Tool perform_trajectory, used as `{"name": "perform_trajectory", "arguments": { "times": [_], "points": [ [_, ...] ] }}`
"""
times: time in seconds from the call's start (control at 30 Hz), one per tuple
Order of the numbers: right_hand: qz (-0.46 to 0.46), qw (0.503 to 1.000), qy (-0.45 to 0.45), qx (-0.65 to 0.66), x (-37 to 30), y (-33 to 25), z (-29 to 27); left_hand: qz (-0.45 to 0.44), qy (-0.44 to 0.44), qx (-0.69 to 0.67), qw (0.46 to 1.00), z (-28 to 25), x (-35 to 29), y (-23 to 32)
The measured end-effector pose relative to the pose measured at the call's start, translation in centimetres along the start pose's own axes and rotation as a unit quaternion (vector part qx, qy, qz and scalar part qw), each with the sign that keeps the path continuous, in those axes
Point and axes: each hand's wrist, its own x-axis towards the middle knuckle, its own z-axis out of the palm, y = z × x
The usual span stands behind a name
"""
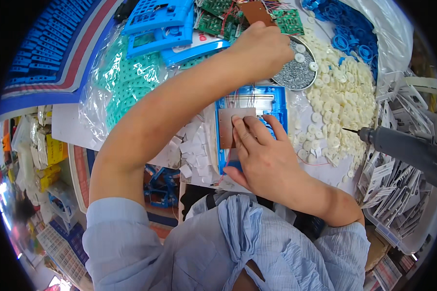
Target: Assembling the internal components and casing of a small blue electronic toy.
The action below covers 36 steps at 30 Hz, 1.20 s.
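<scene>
A blue plastic casing [281, 94] lies in front of me, with thin wires running across its far part. Inside it sits a flat brown board [226, 127]. My right hand [269, 157] rests on the board with its fingers stretched and apart, and the thumb is down by the casing's near edge. My left hand [264, 51] reaches across to the far side, beside a round tin [317, 78] of small silvery screws [294, 72]. Its fingers are curled, and the fingertips are hidden. A few white discs [300, 57] lie on the screws.
Green circuit boards [289, 22] and blue casings [158, 22] are heaped at the back. Teal pieces [131, 82] in clear plastic lie left, white squares [194, 150] nearer. Cream discs [337, 92] spread on the right, where a dark screwdriver [393, 143] points in over a bin of metal strips [403, 203].
</scene>
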Motion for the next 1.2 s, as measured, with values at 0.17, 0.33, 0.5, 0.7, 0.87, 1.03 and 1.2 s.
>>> {"name": "perform_trajectory", "arguments": {
  "times": [0.17,0.33,0.5,0.7,0.87,1.03,1.2],
  "points": [
    [0.028,0.998,0.016,0.054,-0.4,0.4,-0.3,0.0,-0.22,0.054,0.974,1.7,3.7,0.8],
    [0.029,0.997,0.034,0.07,-0.4,0.5,-0.3,0.007,-0.103,0.043,0.994,2.8,3.0,0.8],
    [0.026,0.996,0.039,0.075,-0.3,0.8,-0.5,0.008,-0.097,0.065,0.993,2.9,3.3,1.2],
    [0.029,0.993,0.061,0.097,-0.4,0.9,0.0,-0.063,-0.137,-0.01,0.988,1.6,4.5,0.8],
    [0.017,0.992,0.078,0.094,-0.5,1.2,0.5,-0.109,-0.009,-0.03,0.993,-1.7,2.2,1.1],
    [0.028,0.99,0.092,0.105,-0.7,1.4,0.4,-0.144,0.12,-0.213,0.959,-6.6,-4.0,2.1],
    [-0.041,0.983,0.134,0.121,-2.3,2.0,-3.2,-0.198,0.102,-0.246,0.943,-5.7,-7.2,2.8]
  ]
}}
